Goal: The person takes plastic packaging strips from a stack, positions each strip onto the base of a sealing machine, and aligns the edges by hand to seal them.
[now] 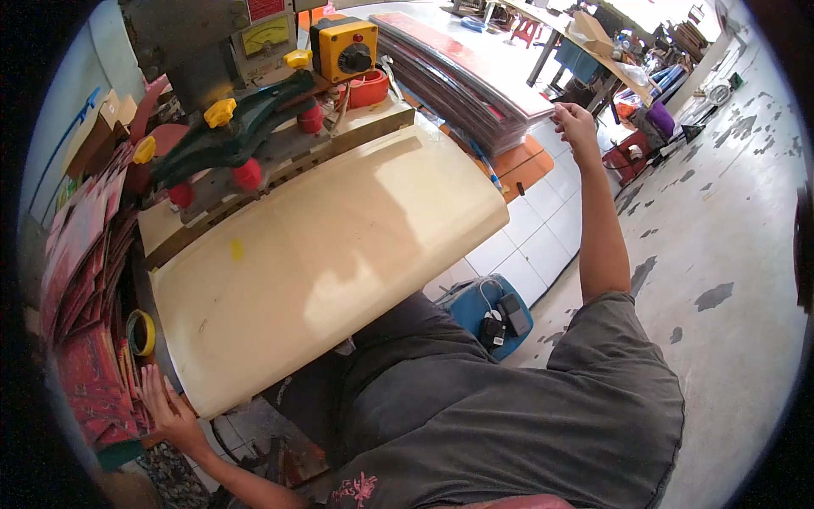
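Note:
My right hand (577, 129) reaches out to the near right corner of a tall stack of flat, glossy plastic-like sheets (475, 72). Its fingers are curled in a pinch at the corner of a top sheet; how much they grip is hard to see. My left hand (170, 416) is low on the left, fingers stretched out and nearly flat, beside a pile of red printed pieces (89, 365). It lies against the edge of that pile, by the corner of the cream-coloured padded work surface (339, 254). A roll of yellow tape (142, 332) stands just above it.
Behind the work surface is a machine with a dark green bracket (237, 127), yellow knobs (220, 112) and a yellow control box (343, 48). A red container (369, 88) sits beside it. A blue stool (483, 314) holding small black devices is at right.

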Motion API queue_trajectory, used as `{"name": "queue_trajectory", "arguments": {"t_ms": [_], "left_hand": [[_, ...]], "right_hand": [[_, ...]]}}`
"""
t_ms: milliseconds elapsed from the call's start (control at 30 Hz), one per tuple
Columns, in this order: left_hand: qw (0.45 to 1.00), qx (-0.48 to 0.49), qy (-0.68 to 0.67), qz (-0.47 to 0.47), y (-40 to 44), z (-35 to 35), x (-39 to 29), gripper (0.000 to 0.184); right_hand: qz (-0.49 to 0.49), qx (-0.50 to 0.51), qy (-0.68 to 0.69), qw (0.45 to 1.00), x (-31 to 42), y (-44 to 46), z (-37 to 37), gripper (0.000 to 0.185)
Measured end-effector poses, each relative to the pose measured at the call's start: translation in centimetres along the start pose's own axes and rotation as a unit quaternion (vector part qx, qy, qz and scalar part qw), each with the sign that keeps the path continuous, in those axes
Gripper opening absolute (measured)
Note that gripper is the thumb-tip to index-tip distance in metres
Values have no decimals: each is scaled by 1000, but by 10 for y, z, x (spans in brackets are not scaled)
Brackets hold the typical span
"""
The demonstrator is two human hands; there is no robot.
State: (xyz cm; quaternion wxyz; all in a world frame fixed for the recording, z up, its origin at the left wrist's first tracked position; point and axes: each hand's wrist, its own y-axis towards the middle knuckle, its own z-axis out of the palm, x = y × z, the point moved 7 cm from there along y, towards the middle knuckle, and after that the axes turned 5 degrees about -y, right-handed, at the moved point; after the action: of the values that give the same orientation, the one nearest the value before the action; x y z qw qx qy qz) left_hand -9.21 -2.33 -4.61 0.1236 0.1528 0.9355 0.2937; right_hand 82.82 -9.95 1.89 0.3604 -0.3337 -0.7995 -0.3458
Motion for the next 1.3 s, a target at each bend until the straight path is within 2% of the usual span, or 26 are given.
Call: {"name": "queue_trajectory", "arguments": {"t_ms": [333,400,433,500,533,600,700,833,900,1000,1133,1200,1267,1300], "left_hand": [[998,-15,-50,24,-7,12,-20,33],[998,-7,-59,17,-9,17,-19,32],[998,-6,-60,16,-9,18,-20,32],[996,-15,-85,4,-8,18,-21,32],[996,-15,-84,3,-7,18,-21,32],[996,-18,-86,-2,-7,17,-20,32],[995,-21,-97,-8,-10,19,-16,32],[994,-21,-105,-21,-11,19,-15,32],[994,-13,-101,-27,-11,20,-14,33],[995,-11,-91,-33,-12,22,-16,33],[994,-12,-105,-40,-10,22,-16,33],[992,-20,-111,-57,-11,23,-16,33],[992,-24,-111,-58,-13,25,-12,33],[992,-26,-113,-56,-14,25,-11,33]], "right_hand": [[-44,-17,-38,998,17,1,-11,30],[-32,10,-43,999,18,4,-11,43],[-32,11,-43,998,18,6,-12,43],[44,59,21,997,8,11,-8,42],[44,60,20,997,9,13,-9,42],[105,116,101,983,6,14,-2,34],[137,114,101,979,11,14,0,27],[133,172,66,974,1,29,0,27],[98,198,31,975,4,33,1,31],[78,174,-19,981,6,40,-1,34],[59,209,-20,976,25,38,-6,34],[61,214,4,975,24,43,-3,35],[93,147,62,983,40,29,-7,33],[95,197,97,971,31,38,-3,26]]}}
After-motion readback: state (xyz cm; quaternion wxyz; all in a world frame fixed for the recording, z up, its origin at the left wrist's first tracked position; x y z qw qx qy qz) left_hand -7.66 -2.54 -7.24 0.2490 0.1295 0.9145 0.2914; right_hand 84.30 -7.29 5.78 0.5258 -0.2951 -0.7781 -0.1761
